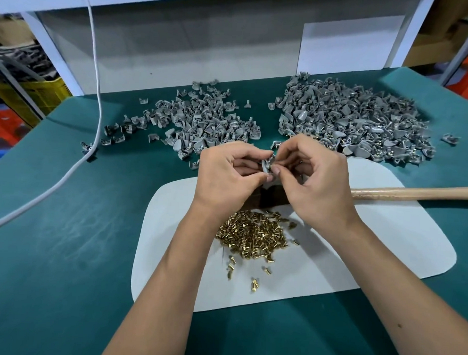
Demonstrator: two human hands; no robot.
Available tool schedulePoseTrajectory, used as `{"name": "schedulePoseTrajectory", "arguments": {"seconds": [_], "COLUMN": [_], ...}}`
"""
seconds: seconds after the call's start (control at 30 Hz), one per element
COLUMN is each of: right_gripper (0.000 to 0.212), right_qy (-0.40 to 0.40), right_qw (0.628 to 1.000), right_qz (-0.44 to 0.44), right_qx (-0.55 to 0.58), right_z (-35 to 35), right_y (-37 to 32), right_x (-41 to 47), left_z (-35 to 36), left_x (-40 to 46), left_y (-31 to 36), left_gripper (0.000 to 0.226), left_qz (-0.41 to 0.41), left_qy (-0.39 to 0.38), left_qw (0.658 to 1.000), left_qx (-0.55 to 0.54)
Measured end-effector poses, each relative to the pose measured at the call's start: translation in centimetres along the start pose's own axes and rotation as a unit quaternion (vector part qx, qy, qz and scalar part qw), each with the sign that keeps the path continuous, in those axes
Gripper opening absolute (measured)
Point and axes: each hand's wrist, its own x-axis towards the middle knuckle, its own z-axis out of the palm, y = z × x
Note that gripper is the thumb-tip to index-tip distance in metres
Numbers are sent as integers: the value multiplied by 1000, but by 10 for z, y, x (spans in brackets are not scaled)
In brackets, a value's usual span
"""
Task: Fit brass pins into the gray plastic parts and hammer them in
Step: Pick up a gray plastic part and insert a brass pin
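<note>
My left hand (229, 174) pinches a small gray plastic part (267, 165) above the white mat (358, 250). My right hand (312, 180) has its thumb and forefinger pinched at the same part; a pin between them is too small to make out. A pile of brass pins (254, 236) lies on the mat below my wrists. Two heaps of gray parts lie behind: a flatter one at the left (198, 116) and a bigger one at the right (356, 118), where brass shows in some pieces. A wooden hammer handle (414, 192) lies on the right, its head hidden behind my hands.
A dark block (267, 197) sits on the mat under my hands, mostly hidden. A white cable (97, 91) hangs down and runs across the green table top (63, 250) at the left. A white panel closes the back of the table. Crates stand beyond the left edge.
</note>
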Motion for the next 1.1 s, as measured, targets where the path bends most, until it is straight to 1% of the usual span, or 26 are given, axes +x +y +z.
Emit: {"name": "schedulePoseTrajectory", "arguments": {"seconds": [0.13, 0.23, 0.4, 0.53, 0.63, 0.73, 0.9, 1.1], "right_gripper": [26, 29, 25, 16, 21, 20, 7, 3], "right_qy": [3, -7, -13, -24, -43, -28, -10, -19], "right_qw": [1000, 1000, 999, 1000, 998, 999, 995, 990], "right_qz": [-17, -19, -25, -16, -5, -22, -78, -110], "right_qx": [-18, -22, -27, 7, 36, 0, -61, -82], "right_z": [1, 0, -4, -6, -8, -9, -12, -13], "right_y": [-1, -1, 2, 5, 5, 3, 1, 1], "right_x": [-2, -4, -1, 0, 0, 0, 2, 4], "left_z": [2, 2, 0, -3, -8, -8, -10, -11], "left_x": [-1, -1, -1, -1, 0, 0, 0, -1], "left_y": [3, 3, 1, 1, 0, 0, 0, 1], "left_gripper": [42, 36, 34, 36, 37, 39, 38, 29], "left_qz": [15, 23, 33, 17, -4, -9, -20, -35], "left_qy": [13, 7, -4, -12, -3, -11, -21, -39], "left_qw": [999, 999, 998, 1000, 1000, 999, 998, 995], "left_qx": [28, 47, 58, 21, -19, -36, -53, -81]}}
